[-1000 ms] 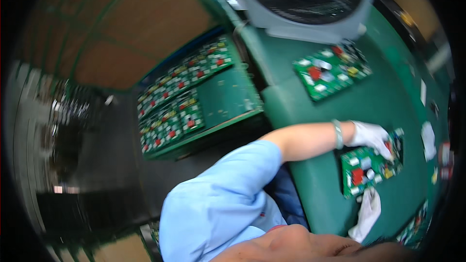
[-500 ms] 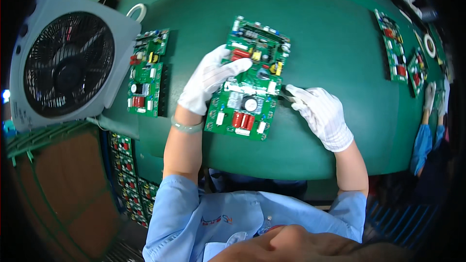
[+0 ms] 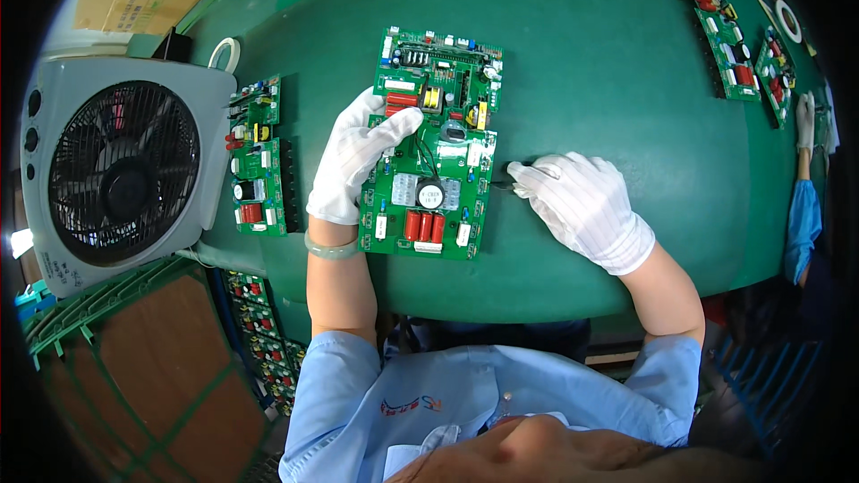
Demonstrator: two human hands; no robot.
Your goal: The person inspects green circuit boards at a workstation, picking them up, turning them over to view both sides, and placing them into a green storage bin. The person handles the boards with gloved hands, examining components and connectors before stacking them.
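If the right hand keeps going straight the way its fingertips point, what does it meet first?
Most likely the right edge of the large green circuit board. The right hand points left across the green table, pinching a small dark tool whose tip looks almost at that edge.

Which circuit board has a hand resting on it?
The large centre board: the gloved left hand lies on its left edge; the others sit untouched.

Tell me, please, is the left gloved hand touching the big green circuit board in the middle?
Touching: the head view shows the left hand with its fingers lying across the circuit board's left edge.
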